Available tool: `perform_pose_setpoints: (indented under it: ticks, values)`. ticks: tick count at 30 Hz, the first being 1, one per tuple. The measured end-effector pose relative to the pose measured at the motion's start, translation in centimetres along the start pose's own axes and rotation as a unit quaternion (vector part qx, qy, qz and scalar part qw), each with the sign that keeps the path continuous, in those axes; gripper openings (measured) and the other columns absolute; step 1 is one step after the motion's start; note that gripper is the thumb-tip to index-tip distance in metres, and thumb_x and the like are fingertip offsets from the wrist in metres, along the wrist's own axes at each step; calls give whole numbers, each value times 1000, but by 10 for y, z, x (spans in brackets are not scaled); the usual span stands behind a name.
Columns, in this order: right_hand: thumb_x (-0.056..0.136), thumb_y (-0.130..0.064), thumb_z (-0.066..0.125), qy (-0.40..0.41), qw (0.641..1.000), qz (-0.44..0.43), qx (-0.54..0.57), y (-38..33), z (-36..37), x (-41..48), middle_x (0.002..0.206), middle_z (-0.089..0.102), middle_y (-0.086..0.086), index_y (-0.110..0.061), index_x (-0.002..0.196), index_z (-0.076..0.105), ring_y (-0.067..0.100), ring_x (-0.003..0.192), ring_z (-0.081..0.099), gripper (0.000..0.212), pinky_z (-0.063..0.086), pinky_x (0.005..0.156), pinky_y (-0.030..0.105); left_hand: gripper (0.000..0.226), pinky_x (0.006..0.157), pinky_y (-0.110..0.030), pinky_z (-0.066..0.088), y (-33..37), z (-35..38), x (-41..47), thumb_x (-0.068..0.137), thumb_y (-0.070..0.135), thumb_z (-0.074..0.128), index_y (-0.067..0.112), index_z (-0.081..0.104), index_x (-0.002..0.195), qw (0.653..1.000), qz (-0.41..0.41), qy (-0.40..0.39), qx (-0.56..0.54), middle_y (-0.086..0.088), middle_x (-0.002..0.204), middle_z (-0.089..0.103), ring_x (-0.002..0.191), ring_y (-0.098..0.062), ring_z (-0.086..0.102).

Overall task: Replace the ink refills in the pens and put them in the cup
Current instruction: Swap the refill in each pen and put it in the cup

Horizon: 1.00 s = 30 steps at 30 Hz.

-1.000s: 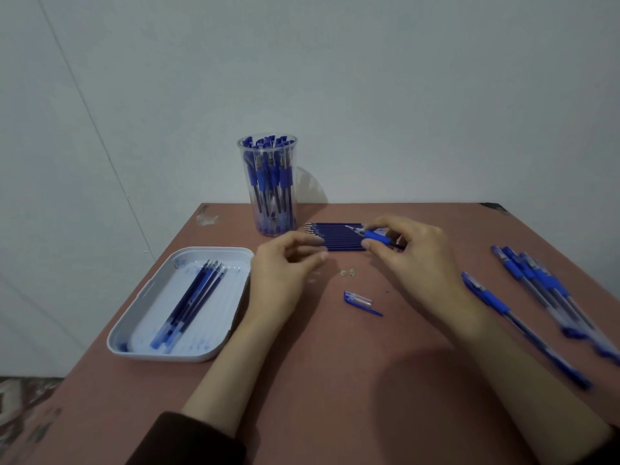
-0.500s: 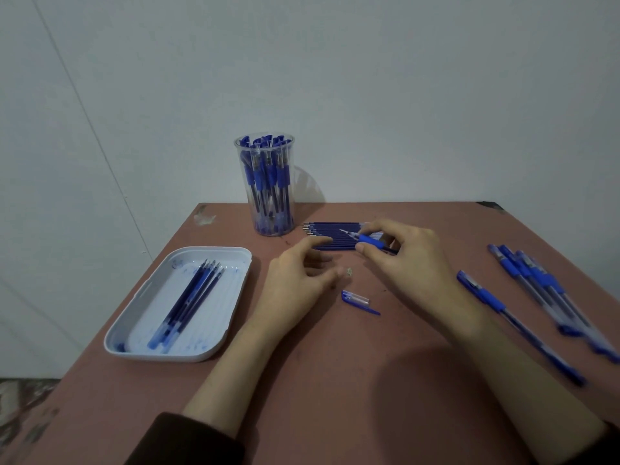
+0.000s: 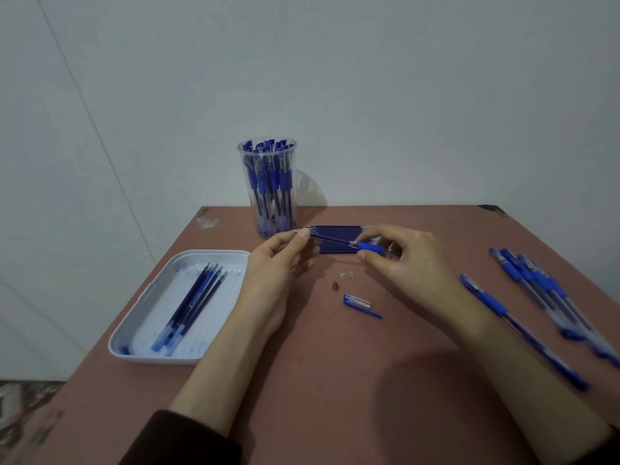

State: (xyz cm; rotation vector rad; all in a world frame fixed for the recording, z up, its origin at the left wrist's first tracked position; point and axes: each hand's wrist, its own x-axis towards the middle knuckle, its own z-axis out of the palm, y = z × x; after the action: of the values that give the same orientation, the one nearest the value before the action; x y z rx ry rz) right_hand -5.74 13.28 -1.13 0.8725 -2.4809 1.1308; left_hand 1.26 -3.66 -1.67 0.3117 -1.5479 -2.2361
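My right hand (image 3: 406, 260) grips a pen barrel (image 3: 370, 247) by its blue rubber grip, held just above the table. A dark blue refill (image 3: 330, 239) sticks out of the barrel to the left, and my left hand (image 3: 278, 263) pinches its tip end. Behind them lies a flat row of new refills (image 3: 335, 229). The small metal pen tip (image 3: 334, 285) and a blue pen cap (image 3: 359, 303) lie on the table in front of my hands. A clear cup (image 3: 270, 187) full of blue pens stands at the back.
A white tray (image 3: 147, 325) at the left holds several used refills (image 3: 194, 305). Several blue pens (image 3: 536, 290) lie along the right side of the brown table (image 3: 335, 380). Small scraps (image 3: 347, 274) lie near the metal tip. A wall rises right behind the table.
My left hand rose from the table and took the refill's end. The refill now sticks far out of the barrel. The metal tip now lies on the table.
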Motion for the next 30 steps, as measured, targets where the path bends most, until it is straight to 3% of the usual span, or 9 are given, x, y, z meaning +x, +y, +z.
perform_pose_setpoints:
  ticks: [3,8,14,17,20,22,25,30]
  values:
    - [80,-27,70,6,1000,9,-8,2,-3,1,84,67,-19,-36,85,67,2,69,54,11,47,69,31,13,71,-24,58,4,0,2,94,14,55,12,57,82,996,-7,24,-86,-7,81,72,80,-20,72]
    - [79,-18,68,15,998,31,-44,7,-6,5,73,61,-15,-34,83,67,12,73,55,16,48,71,33,12,66,-25,59,8,-2,1,97,13,50,10,51,85,987,43,63,-141,-9,76,71,73,-20,72]
    - [84,-16,62,64,994,83,-40,11,-7,8,69,57,-16,-26,84,61,11,68,52,10,36,62,27,5,69,-23,59,8,1,-3,95,8,53,5,55,92,989,88,91,-73,-15,88,69,73,-16,72]
    - [85,-30,66,58,998,18,-15,5,-2,4,82,58,-15,-30,89,62,9,71,54,5,42,68,31,4,69,-20,58,3,2,-3,93,7,56,5,60,93,995,70,58,-35,-15,90,69,75,-15,72]
    - [84,-38,67,47,996,-48,-53,-2,5,2,88,53,-11,-30,104,70,12,75,56,22,43,68,28,6,70,-21,57,-1,3,-4,92,7,57,5,62,93,998,55,24,-9,-16,91,71,78,-17,72]
    - [85,-34,67,33,995,-73,-62,-5,8,3,88,54,-13,-31,103,72,9,75,56,19,39,65,23,6,71,-21,57,-3,4,-5,92,6,56,4,62,92,999,45,7,-16,-16,92,71,80,-18,72]
    - [86,-23,66,-4,993,-89,-75,-10,13,5,86,63,-11,-28,95,74,13,79,58,12,38,65,26,6,72,-22,57,-4,3,-6,92,7,57,4,62,93,999,29,-1,-34,-17,94,70,81,-19,72]
    - [90,-26,59,-62,982,-58,-169,-6,17,17,88,59,-10,-27,98,71,19,89,57,15,34,67,29,12,70,-28,56,-3,1,-5,92,11,60,19,60,101,992,82,79,45,1,92,67,66,-6,66]
